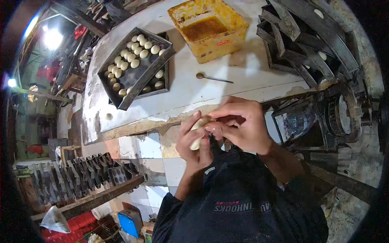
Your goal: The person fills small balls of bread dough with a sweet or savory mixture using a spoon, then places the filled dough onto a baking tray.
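My left hand (189,142) is wrapped round a long, pale piece of dough (196,144), held upright in front of my chest near the table's front edge. My right hand (243,123) is closed, its thumb and fingertips pinching at the upper end of the dough. Exactly what lies between those right fingertips is partly hidden. Beyond my hands, a small spoon (214,78) with a dark bowl lies on the white table (186,97). Behind it stands a yellow tub (214,49) with brown filling smeared inside.
A dark metal tray (139,69) bearing rows of round dough balls rests on another tray at the left. More metal trays (300,48) are stacked askew at the right. One dough ball (109,116) sits near the table's left corner. A rack of trays (77,176) stands lower left.
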`<control>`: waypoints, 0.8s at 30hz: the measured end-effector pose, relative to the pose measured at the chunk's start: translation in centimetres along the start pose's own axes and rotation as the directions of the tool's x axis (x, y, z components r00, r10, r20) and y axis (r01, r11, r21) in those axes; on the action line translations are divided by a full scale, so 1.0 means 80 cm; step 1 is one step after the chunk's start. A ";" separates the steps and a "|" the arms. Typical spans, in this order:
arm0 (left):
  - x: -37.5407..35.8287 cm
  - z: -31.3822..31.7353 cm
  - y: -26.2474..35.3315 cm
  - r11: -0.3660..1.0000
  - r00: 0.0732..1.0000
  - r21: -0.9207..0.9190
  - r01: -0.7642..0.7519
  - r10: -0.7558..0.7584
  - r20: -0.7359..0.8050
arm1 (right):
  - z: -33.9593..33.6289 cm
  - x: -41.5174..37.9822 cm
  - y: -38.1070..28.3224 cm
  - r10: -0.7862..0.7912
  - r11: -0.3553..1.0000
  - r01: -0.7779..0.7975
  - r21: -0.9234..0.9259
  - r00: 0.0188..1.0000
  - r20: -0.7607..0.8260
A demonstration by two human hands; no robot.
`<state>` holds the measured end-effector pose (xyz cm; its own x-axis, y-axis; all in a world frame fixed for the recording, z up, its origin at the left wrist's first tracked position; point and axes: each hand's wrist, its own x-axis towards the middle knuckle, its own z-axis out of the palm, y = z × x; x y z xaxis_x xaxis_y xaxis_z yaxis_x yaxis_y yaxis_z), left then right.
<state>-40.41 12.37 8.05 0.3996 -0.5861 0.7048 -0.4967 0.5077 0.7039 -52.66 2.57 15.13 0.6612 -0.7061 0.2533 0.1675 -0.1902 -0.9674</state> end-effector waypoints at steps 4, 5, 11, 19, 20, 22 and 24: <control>0.011 -0.030 0.006 0.880 0.999 0.474 0.031 -0.037 0.003 | 0.041 0.016 -0.026 -0.309 0.870 0.330 -0.366 0.944 0.116; 0.014 -0.035 0.005 0.882 0.999 0.470 0.036 -0.040 0.000 | 0.055 0.021 -0.031 -0.348 0.813 0.375 -0.444 0.926 0.146; 0.051 -0.113 0.000 0.766 0.882 -0.581 0.274 -0.441 -0.165 | 0.119 0.079 -0.030 -0.285 0.885 0.350 -0.309 0.929 0.235; 0.089 -0.183 -0.036 0.961 0.935 -0.265 0.075 -0.160 -0.317 | 0.202 0.108 -0.010 -0.305 0.936 0.334 -0.112 0.927 0.216; 0.092 -0.177 -0.039 0.961 0.932 -0.266 0.072 -0.160 -0.324 | 0.206 0.110 -0.020 -0.335 0.893 0.385 -0.232 0.914 0.229; 0.100 -0.166 -0.043 0.969 0.878 -0.235 0.081 -0.182 -0.444 | 0.201 0.112 -0.002 -0.433 0.804 0.489 -0.339 0.871 0.230; 0.112 -0.155 -0.056 0.901 0.942 -0.428 0.072 -0.202 -0.267 | 0.179 0.120 0.013 -0.578 0.781 0.595 -0.189 0.803 0.144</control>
<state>-25.01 12.67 12.30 0.6827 -0.4866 0.5451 -0.0886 0.6854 0.7228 -35.66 5.34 16.47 0.5400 -0.3592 0.7612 0.3865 -0.6975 -0.6034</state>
